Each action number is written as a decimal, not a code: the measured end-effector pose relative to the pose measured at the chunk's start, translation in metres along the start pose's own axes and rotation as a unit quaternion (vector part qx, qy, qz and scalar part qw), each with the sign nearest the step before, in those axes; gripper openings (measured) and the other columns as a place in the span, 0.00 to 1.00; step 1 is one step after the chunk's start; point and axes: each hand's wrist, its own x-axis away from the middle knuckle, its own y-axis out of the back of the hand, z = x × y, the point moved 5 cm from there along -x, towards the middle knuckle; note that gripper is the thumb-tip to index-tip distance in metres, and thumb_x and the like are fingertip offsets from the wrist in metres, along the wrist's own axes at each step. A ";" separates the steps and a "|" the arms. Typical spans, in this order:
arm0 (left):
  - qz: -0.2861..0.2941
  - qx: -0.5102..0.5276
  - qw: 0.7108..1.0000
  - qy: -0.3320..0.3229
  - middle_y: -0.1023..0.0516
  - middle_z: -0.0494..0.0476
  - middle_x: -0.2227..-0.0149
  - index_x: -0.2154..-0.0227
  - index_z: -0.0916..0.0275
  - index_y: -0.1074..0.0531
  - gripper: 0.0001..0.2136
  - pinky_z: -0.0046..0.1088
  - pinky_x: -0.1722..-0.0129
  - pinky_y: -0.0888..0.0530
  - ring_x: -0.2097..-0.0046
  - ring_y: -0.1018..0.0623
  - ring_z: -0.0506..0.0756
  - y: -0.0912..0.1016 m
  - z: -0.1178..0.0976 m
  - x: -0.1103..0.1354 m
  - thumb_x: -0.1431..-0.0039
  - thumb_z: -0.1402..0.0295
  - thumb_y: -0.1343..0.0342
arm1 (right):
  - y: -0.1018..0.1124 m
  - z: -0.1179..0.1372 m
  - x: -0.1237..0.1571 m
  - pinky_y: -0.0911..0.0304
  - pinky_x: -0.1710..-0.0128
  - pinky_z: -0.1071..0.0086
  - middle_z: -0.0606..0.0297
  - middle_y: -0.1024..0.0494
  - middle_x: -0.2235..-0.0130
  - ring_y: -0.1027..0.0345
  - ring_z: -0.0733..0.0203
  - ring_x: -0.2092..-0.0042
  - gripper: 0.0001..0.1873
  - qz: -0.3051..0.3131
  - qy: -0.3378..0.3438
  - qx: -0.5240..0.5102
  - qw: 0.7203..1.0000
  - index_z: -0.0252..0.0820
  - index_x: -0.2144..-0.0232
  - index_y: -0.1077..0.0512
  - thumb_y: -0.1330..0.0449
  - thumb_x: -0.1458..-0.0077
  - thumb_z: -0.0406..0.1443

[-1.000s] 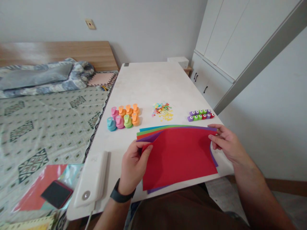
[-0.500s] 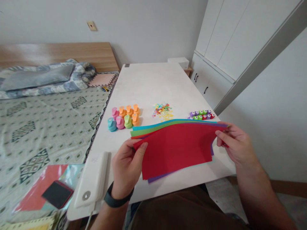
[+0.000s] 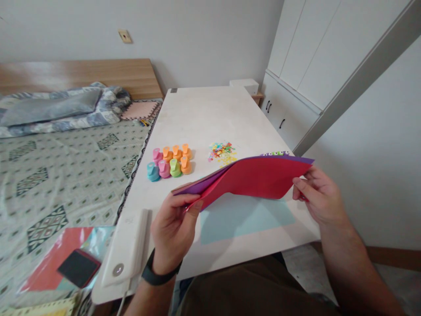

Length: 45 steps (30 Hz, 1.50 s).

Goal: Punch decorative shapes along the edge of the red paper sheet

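Thin, light red-and-purple paper sheets [image 3: 250, 175] bow softly above the bench [image 3: 210, 114], pinched at opposite edges by the left hand [image 3: 174, 232] and right hand [image 3: 317, 195], best held by those edges, pale blue sheet [image 3: 246, 217] lying beneath.

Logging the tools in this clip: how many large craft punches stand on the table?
8 large craft punches, in two rows on the white table, left of the paper scraps: back pink and three orange; front teal, pink, green, orange. None looks hidden.
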 end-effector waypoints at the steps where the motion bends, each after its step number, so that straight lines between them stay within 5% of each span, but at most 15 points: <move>1: 0.003 0.003 1.000 -0.001 0.21 0.54 0.61 0.60 0.59 0.23 0.06 0.26 0.62 0.25 0.62 0.21 0.52 0.000 0.002 0.000 0.40 0.69 0.36 | 0.000 -0.003 -0.001 0.43 0.80 0.68 0.64 0.23 0.67 0.35 0.64 0.77 0.22 0.003 -0.006 0.017 1.000 0.48 0.47 0.29 0.35 0.42 0.44; 5: 0.012 -0.011 1.000 -0.023 0.20 0.56 0.57 0.53 0.59 0.24 0.11 0.29 0.59 0.24 0.60 0.20 0.53 -0.002 0.008 -0.002 0.39 0.68 0.37 | 0.000 -0.012 -0.004 0.44 0.78 0.69 0.70 0.28 0.80 0.37 0.63 0.79 0.18 0.009 -0.017 0.072 0.997 0.44 0.50 0.27 0.36 0.39 0.45; 15: 0.028 -0.075 0.996 -0.033 0.18 0.57 0.59 0.59 0.61 0.20 0.07 0.33 0.55 0.23 0.59 0.20 0.56 -0.008 0.023 -0.008 0.37 0.66 0.39 | -0.005 -0.010 -0.005 0.42 0.78 0.71 0.69 0.26 0.78 0.35 0.65 0.78 0.16 0.022 0.005 0.087 0.996 0.43 0.54 0.26 0.38 0.37 0.46; 37: 0.039 -0.078 0.994 -0.062 0.18 0.56 0.60 0.59 0.59 0.18 0.07 0.32 0.57 0.23 0.60 0.20 0.55 -0.009 0.014 -0.009 0.39 0.68 0.38 | -0.019 0.001 -0.002 0.35 0.76 0.70 0.71 0.27 0.78 0.31 0.64 0.78 0.15 0.047 0.060 0.123 0.989 0.43 0.51 0.28 0.41 0.35 0.45; 45: 0.012 -0.078 0.995 -0.057 0.18 0.55 0.63 0.63 0.62 0.19 0.05 0.28 0.61 0.24 0.62 0.20 0.54 -0.001 -0.002 -0.011 0.39 0.68 0.38 | 0.002 0.005 0.003 0.40 0.79 0.70 0.69 0.26 0.76 0.35 0.65 0.78 0.14 0.003 0.048 0.102 0.994 0.44 0.55 0.27 0.39 0.36 0.46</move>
